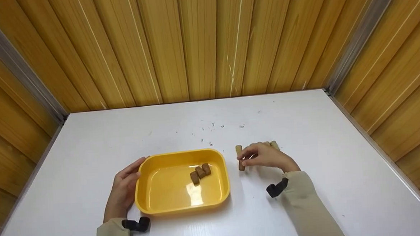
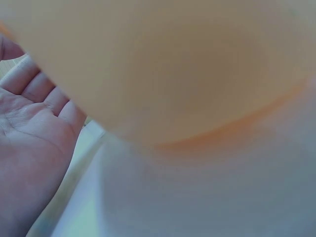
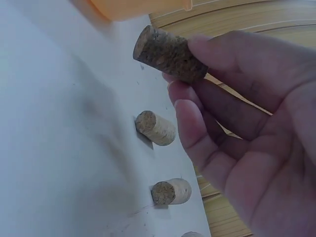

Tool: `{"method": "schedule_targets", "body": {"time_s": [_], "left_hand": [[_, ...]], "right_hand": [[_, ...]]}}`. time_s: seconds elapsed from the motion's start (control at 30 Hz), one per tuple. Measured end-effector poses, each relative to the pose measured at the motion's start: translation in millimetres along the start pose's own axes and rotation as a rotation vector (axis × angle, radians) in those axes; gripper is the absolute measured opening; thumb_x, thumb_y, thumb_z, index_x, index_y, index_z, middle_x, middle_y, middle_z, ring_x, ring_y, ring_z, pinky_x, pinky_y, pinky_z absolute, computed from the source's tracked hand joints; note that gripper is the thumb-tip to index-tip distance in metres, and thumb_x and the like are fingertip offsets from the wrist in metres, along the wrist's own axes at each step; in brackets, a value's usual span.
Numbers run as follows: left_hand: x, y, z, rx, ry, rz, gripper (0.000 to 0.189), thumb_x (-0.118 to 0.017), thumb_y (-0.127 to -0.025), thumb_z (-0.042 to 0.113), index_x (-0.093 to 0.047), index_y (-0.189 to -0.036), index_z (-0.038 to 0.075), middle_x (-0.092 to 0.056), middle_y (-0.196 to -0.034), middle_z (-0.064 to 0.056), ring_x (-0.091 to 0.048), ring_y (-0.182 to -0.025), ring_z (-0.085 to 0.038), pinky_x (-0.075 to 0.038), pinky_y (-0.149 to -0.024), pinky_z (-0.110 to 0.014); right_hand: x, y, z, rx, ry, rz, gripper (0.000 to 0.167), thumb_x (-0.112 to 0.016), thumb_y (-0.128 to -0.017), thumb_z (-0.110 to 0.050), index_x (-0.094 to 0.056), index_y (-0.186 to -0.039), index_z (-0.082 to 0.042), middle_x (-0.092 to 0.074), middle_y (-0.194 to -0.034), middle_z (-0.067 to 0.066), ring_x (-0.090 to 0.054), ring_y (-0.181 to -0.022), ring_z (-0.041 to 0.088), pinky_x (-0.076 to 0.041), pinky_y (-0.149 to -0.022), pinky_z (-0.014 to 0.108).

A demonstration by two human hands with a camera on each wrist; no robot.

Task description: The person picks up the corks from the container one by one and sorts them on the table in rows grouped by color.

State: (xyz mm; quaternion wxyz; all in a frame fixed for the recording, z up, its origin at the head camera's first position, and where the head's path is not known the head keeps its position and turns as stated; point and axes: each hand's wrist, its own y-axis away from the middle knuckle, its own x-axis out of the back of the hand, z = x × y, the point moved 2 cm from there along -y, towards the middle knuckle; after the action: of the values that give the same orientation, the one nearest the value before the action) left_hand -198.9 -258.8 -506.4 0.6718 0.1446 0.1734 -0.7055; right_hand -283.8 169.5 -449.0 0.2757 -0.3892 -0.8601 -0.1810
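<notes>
A yellow plastic tray (image 1: pixel 183 208) stands on the white table, with three dark brown corks (image 1: pixel 200 172) lying in its right half. My left hand (image 1: pixel 124 187) holds the tray's left side, thumb at the rim and fingers against the outer wall; in the left wrist view the palm (image 2: pixel 34 128) shows beside the blurred tray wall (image 2: pixel 163 74). To the right of the tray, my right hand (image 1: pixel 266 155) pinches a dark brown cork (image 3: pixel 168 54) between thumb and fingers. Paler corks (image 3: pixel 157 129) stand on the table close by, partly hidden by that hand in the head view.
Wood-patterned panels (image 1: pixel 199 43) rise behind the white table (image 1: pixel 304 127) and on both sides. Small dark marks (image 1: pixel 211 143) dot the tabletop behind the tray. Each sleeve cuff carries a black wrist camera mount (image 1: pixel 277 188).
</notes>
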Motion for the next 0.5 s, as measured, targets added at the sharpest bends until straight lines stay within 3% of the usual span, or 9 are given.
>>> {"method": "schedule_targets", "body": {"time_s": [0.17,0.5], "left_hand": [[1.7,0.5,1.1,-0.014,0.004,-0.005,0.046,-0.045,-0.093,-0.006,-0.04,-0.139,-0.009,-0.063,-0.13,-0.004,-0.061,-0.119,-0.019,-0.048,-0.101,-0.032],[1.6,0.7,0.7,0.012,-0.014,0.027,0.047,-0.048,-0.092,-0.004,-0.042,-0.139,-0.008,-0.064,-0.129,-0.002,-0.06,-0.12,-0.017,-0.047,-0.103,-0.031]], "right_hand": [[-4,-0.1,6,-0.034,0.039,0.003,0.025,-0.072,-0.084,-0.025,-0.073,-0.105,-0.011,-0.065,-0.097,0.004,-0.048,-0.091,0.019,-0.041,-0.08,0.029],[-7,-1.4,14,-0.056,0.053,0.014,0.02,-0.07,-0.086,-0.023,-0.074,-0.103,-0.013,-0.067,-0.102,0.003,-0.05,-0.093,0.016,-0.045,-0.081,0.026]]}}
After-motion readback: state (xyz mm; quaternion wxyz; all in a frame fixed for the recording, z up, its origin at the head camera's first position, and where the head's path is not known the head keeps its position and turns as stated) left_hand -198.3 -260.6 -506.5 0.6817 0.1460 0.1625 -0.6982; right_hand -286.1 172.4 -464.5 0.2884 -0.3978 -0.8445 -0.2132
